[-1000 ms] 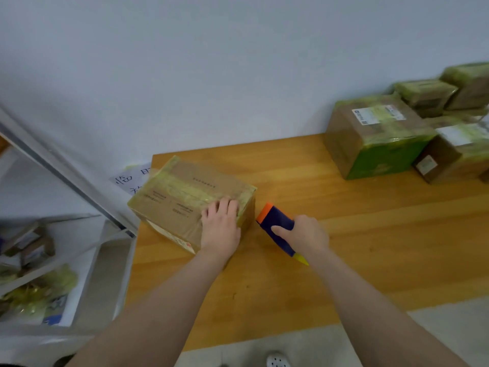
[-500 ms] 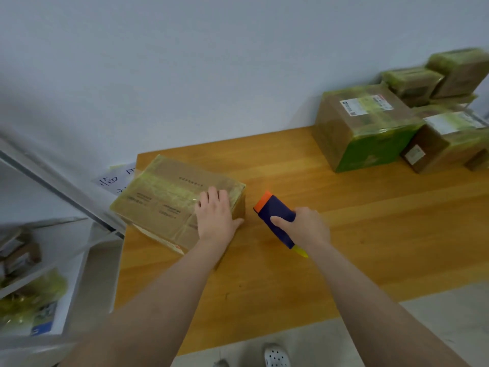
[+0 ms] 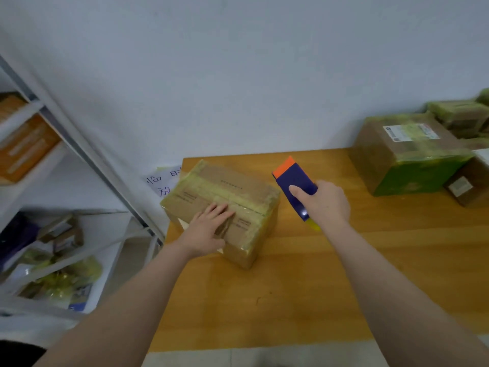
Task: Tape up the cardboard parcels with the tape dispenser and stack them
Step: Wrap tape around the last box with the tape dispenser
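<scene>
A wooden table stands against the wall. A tape-wrapped cardboard parcel lies at its far left corner; at the far right sit a green-sided parcel and, just beside it, a smaller box

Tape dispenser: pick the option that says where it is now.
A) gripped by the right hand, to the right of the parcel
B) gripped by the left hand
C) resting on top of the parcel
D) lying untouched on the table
A: the right hand grips the tape dispenser to the right of the parcel, while the left hand lies flat on the parcel's top.
</scene>
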